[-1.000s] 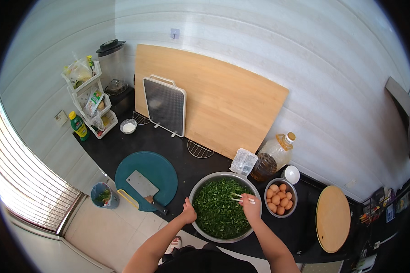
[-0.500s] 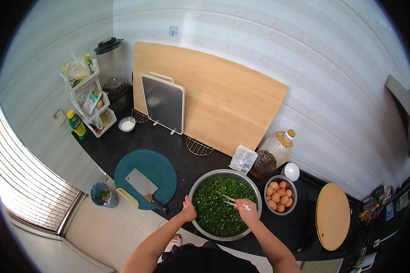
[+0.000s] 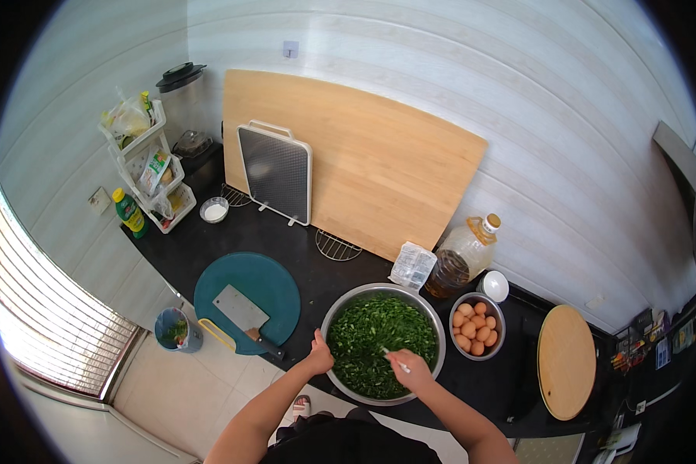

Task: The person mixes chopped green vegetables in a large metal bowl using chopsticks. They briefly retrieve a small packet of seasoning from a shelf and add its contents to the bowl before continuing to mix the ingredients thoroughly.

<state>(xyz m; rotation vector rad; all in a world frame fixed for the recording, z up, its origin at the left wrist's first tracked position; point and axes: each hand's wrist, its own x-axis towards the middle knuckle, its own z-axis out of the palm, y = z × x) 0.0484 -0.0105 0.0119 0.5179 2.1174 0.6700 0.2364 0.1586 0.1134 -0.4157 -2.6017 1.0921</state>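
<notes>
A wide steel bowl (image 3: 441,332) full of chopped green leaves (image 3: 375,329) stands near the counter's front edge. My left hand (image 3: 319,356) holds the bowl's left rim, its thumb along the edge and the other fingers partly hidden. Over the right part of the bowl, my right hand (image 3: 412,372) is closed round a pair of white chopsticks (image 3: 387,351). Their tips are down in the greens and hidden there.
Left of the bowl, a cleaver (image 3: 240,308) lies on a round green cutting board (image 3: 209,282). To the right are a bowl of eggs (image 3: 475,330), an oil jug (image 3: 461,251) and a round wooden board (image 3: 567,363). A large wooden board (image 3: 379,166) leans against the wall.
My right hand has moved slightly down and left, and the chopsticks have gone deeper into the greens. My left hand stays on the rim.
</notes>
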